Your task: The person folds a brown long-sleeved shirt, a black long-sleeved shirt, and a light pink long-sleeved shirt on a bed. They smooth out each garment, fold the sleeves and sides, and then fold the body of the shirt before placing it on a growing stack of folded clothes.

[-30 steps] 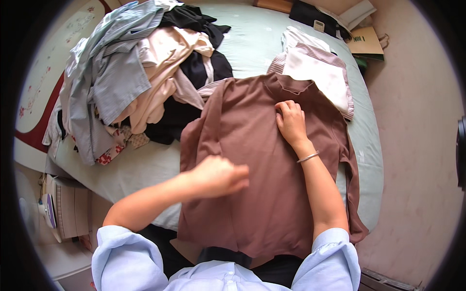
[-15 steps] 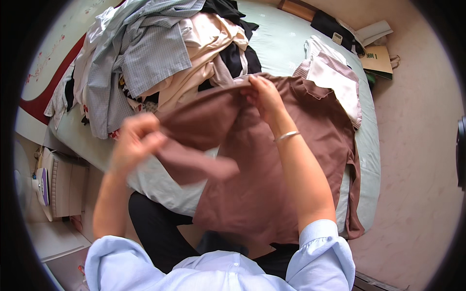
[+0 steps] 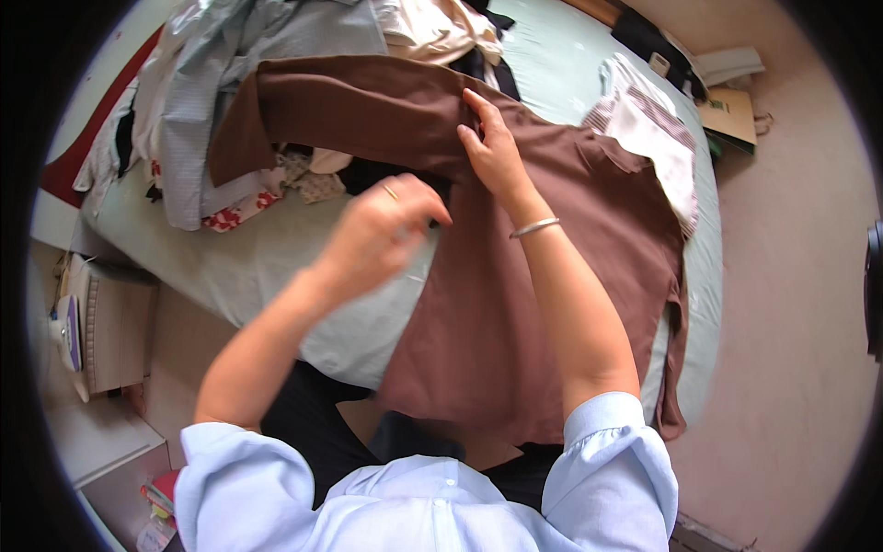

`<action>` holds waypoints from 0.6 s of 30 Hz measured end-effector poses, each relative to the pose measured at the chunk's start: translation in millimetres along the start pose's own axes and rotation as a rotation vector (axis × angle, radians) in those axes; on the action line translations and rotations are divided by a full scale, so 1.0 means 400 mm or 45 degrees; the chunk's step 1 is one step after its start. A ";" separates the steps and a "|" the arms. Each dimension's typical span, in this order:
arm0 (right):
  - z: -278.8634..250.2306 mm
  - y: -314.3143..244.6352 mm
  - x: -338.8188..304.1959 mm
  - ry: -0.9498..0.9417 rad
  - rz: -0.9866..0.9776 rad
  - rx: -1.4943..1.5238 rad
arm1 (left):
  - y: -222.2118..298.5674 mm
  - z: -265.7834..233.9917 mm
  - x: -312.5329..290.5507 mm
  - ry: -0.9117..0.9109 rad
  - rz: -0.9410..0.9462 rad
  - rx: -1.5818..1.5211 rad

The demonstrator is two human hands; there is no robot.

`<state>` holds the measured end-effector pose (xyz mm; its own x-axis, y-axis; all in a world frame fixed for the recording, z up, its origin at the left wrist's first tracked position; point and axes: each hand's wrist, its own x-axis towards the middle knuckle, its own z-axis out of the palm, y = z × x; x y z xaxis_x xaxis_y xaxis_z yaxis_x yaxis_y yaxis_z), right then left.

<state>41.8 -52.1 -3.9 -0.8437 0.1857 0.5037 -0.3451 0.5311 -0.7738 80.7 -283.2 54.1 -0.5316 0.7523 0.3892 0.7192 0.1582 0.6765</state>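
A brown long-sleeved shirt (image 3: 524,304) is spread over the near side of the bed, its collar toward the right. One sleeve stretches left across the clothes pile, its cuff end bent downward; the other hangs along the right side. My right hand (image 3: 495,152), with a silver bangle at the wrist, rests on the shirt near the top of the left-hand sleeve, fingers extended and thumb apart. Below that sleeve is my left hand (image 3: 382,235), wearing a ring, its fingers bent and smeared by motion near the shirt's side edge. Whether they touch the cloth is unclear.
A heap of clothes (image 3: 313,32) covers the bed's far left. Folded striped and white clothes (image 3: 667,138) lie beyond the collar. A purple-and-white iron (image 3: 69,331) stands at the left. Off the bed's far right corner is a tan paper bag (image 3: 729,112).
The left-hand sleeve has gone from bunched and swinging to laid out over the pile. My left hand has let go of it and moved right. My right hand's pinch has loosened.
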 end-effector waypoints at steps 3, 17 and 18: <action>-0.086 -0.018 -0.148 0.058 -0.147 -0.376 | 0.000 0.167 0.002 0.001 0.166 -0.092; -0.658 -0.034 -0.813 -0.018 0.406 -1.334 | -0.167 0.260 0.012 -0.057 -0.034 0.756; -0.657 -0.049 -0.841 0.020 0.354 -1.345 | -0.150 0.242 -0.036 -0.005 0.023 0.694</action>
<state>440.4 92.3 -57.3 -0.8295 0.4156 0.3731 0.3902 0.9092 -0.1454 88.5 -241.5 -52.4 -0.5163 0.7602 0.3943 0.8564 0.4534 0.2471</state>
